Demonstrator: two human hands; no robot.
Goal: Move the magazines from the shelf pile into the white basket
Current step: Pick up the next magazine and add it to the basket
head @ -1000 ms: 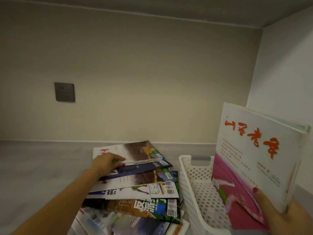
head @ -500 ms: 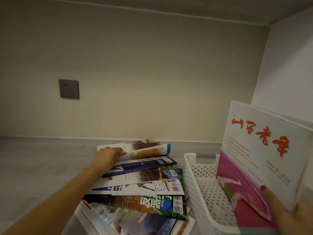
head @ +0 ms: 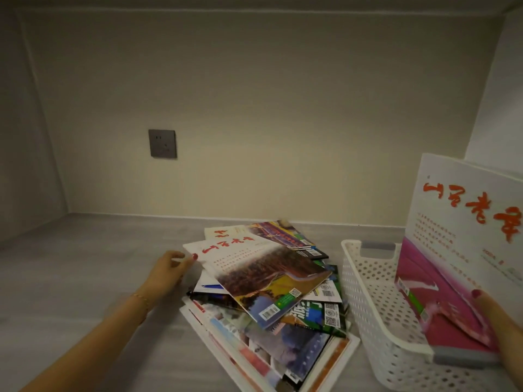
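A fanned pile of magazines [head: 271, 335] lies on the grey shelf. My left hand [head: 169, 271] grips the left corner of the top magazine [head: 263, 275], a white one with red lettering and a field photo, lifted slightly off the pile. To the right stands the white perforated basket [head: 368, 292]. Inside it several magazines stand upright, fronted by a white and pink magazine [head: 458, 250] with red lettering. My right hand [head: 498, 315] holds this upright stack at its lower right edge, thumb on the cover.
A dark wall socket [head: 162, 143] sits on the beige back wall. A side wall closes the shelf on the right, just behind the basket. Bare grey shelf surface [head: 70, 278] stretches to the left of the pile.
My left hand has shifted from on top of the pile to its left edge and raised the top white magazine. The right hand still holds the upright stack in the basket.
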